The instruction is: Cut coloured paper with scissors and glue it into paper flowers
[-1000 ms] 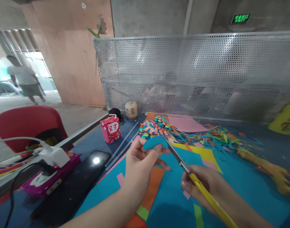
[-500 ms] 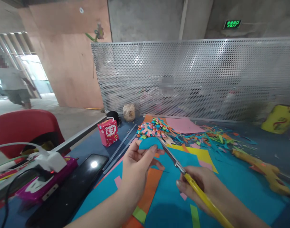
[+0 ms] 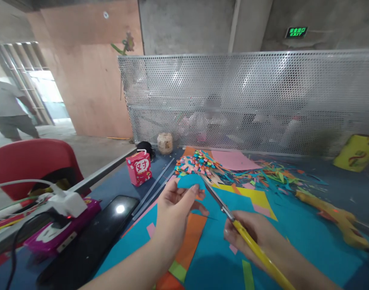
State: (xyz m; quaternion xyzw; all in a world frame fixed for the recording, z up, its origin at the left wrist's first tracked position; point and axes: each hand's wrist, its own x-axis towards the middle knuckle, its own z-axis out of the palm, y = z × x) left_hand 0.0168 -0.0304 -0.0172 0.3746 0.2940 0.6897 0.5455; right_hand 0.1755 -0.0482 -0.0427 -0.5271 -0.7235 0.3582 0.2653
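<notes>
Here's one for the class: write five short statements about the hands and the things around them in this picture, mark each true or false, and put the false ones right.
1. The left hand holds a piece of blue paper. True.
2. The right hand has nothing in its grip. False: the right hand holds yellow-handled scissors.
3. The pink drink carton stands upright. True.
4. The yellow glue gun lies to the left of both hands. False: the glue gun lies to their right.
5. The exit sign glows green. True.
</notes>
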